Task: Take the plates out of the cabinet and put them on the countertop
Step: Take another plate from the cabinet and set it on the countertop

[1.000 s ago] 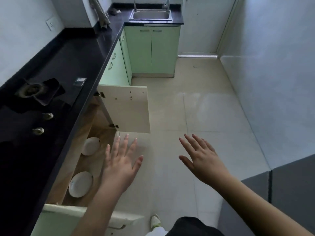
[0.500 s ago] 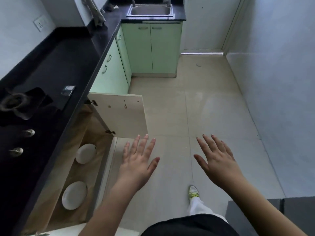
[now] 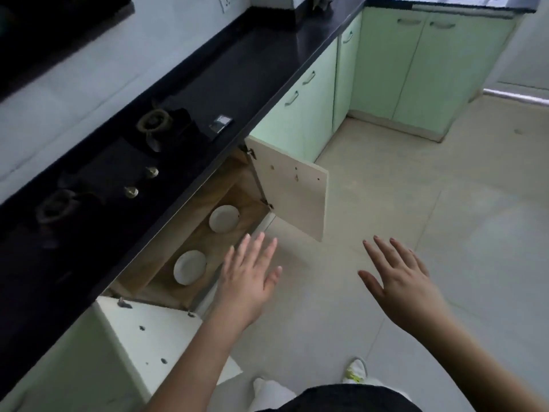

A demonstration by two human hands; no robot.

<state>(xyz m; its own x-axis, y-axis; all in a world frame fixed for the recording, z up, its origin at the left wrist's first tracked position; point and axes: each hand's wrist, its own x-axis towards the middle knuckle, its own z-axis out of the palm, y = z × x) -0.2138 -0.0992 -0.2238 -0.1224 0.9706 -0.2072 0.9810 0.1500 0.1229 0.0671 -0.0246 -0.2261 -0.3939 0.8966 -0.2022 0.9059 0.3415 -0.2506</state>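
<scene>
- Pale tiled floor (image 3: 416, 203) across the right and near part of the scene.
- Black countertop (image 3: 237, 72) running from near left to far right, above mint-green cabinet fronts (image 3: 300, 114).
- Built-in gas hob (image 3: 113, 173) set into the countertop at left, with two burners and two small metal knobs (image 3: 142, 182) near its front edge.
- Open cabinet (image 3: 202, 242) under the hob, wooden inside, both doors swung out: far door (image 3: 292, 188) to the right, near door (image 3: 154, 334) at lower left.
- Left hand (image 3: 248, 278) held palm down just in front of the cabinet opening, fingers straight and slightly spread, gripping nothing, fingertips reaching over the cabinet's front edge.
- Right hand (image 3: 398, 278) held palm down over the floor, well apart from the cabinet, fingers straight and spread, gripping nothing.
- Two white plates lying flat on the cabinet floor, apart from each other: near plate (image 3: 190, 267) just left of the left hand, far plate (image 3: 223, 218) closer to the far door's hinges.
- Neither plate touched by a hand.
- Toe of a white shoe (image 3: 355, 371) with yellow-green marks on the floor at the near edge, beside a dark garment (image 3: 341, 399).
- Small grey card-like item (image 3: 220, 124) on the countertop, right of the far burner; too blurred to tell what.
- White wall socket (image 3: 226, 0) on the far wall above the countertop.
</scene>
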